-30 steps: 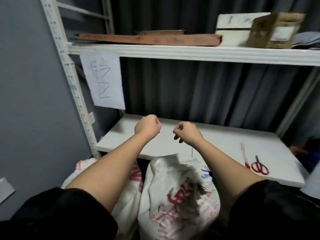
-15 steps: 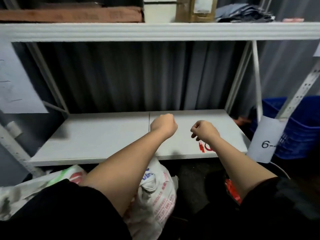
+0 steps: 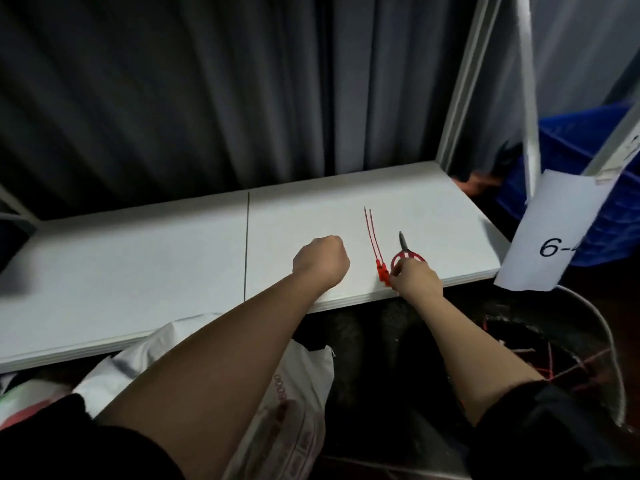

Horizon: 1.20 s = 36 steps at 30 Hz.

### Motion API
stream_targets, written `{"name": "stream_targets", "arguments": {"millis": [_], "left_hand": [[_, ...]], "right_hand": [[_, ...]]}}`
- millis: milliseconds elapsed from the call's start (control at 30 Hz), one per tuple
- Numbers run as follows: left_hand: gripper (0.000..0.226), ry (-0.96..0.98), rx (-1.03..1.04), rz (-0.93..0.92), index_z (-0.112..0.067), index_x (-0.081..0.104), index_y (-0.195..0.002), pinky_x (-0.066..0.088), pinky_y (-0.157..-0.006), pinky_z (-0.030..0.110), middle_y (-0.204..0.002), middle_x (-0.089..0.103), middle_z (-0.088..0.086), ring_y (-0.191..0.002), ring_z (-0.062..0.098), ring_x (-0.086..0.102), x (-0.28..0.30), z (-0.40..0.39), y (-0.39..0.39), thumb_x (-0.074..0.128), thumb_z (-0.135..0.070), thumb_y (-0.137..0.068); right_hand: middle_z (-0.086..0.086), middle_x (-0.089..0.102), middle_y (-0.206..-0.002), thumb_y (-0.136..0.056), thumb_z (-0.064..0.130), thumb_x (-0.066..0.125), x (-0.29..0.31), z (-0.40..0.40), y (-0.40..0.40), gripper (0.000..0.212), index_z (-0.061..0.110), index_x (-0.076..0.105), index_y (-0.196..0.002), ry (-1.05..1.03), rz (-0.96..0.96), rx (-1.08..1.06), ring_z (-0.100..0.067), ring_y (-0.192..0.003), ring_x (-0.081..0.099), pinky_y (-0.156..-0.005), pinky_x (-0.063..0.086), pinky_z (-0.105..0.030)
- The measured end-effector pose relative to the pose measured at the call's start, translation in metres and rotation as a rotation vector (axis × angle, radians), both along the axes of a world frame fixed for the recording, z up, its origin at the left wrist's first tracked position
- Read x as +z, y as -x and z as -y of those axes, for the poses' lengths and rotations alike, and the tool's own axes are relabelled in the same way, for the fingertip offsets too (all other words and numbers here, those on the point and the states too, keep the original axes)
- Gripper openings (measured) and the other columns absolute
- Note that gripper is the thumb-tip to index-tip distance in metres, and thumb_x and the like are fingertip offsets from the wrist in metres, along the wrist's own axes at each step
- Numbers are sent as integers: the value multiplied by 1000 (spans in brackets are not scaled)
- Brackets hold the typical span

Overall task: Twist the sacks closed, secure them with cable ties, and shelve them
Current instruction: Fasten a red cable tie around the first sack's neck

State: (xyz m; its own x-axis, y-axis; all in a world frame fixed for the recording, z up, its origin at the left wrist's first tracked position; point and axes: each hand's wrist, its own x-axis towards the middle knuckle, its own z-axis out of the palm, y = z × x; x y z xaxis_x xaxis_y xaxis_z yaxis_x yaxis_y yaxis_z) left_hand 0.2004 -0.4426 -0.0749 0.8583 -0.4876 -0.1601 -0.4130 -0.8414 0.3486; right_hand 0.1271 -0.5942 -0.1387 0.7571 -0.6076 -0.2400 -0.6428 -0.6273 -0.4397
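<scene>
Head view: sack (image 3: 298, 403) half hidden under the white shelf (image 3: 138, 258), cut off by the arm. Left hand (image 3: 321, 260) fisted, empty, left of the cable ties (image 3: 375, 247). Right hand (image 3: 414, 277), newly arrived, pinches their red heads beside scissors (image 3: 406, 252). Dark curtain (image 3: 207, 91) behind.

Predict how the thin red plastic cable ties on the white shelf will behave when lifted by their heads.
The thin red plastic cable ties look light. Their long, slim tails would probably droop and whip. The right hand is at their blocky heads, likely the firmest grip.
</scene>
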Motion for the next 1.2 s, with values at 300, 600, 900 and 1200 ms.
{"name": "stream_targets", "arguments": {"millis": [300,600,900,1200], "left_hand": [[22,8,-48,-53,-11,59,-92,56,-81,39,-92,71,5,-84,29,67,-56,31,-29,38,-16,-88],[18,14,-57,-114,-17,58,-90,54,-83,37,-95,70,1,-88,25,67,-65,33,-30,41,-21,-87],[18,-2,-53,-121,-16,59,-92,55,-82,35,-96,70,2,-89,27,66,-48,24,-25,43,-21,-87],[16,-73,-74,-62,-17,58,-90,52,-81,33,-98,70,0,-91,25,66,-34,17,-28,42,-20,-86]], "right_hand": [[-18,33,-138,-93,8,50,-88,20,-38,48,13,36,-139,82,-36,32,-39,-113,52,-83,46,-43],[-15,39,-136,-91,9,58,-112,25,-38,46,8,41,-134,306,-64,130,-33,-105,60,-74,51,-37],[-14,41,-135,-92,1,49,-104,25,-36,34,3,48,-126,358,-59,168,-35,-100,63,-68,48,-38],[-18,52,-116,-94,9,47,-79,39,-35,25,-1,55,-116,434,90,-43,-39,-94,61,-63,38,-37]]}}
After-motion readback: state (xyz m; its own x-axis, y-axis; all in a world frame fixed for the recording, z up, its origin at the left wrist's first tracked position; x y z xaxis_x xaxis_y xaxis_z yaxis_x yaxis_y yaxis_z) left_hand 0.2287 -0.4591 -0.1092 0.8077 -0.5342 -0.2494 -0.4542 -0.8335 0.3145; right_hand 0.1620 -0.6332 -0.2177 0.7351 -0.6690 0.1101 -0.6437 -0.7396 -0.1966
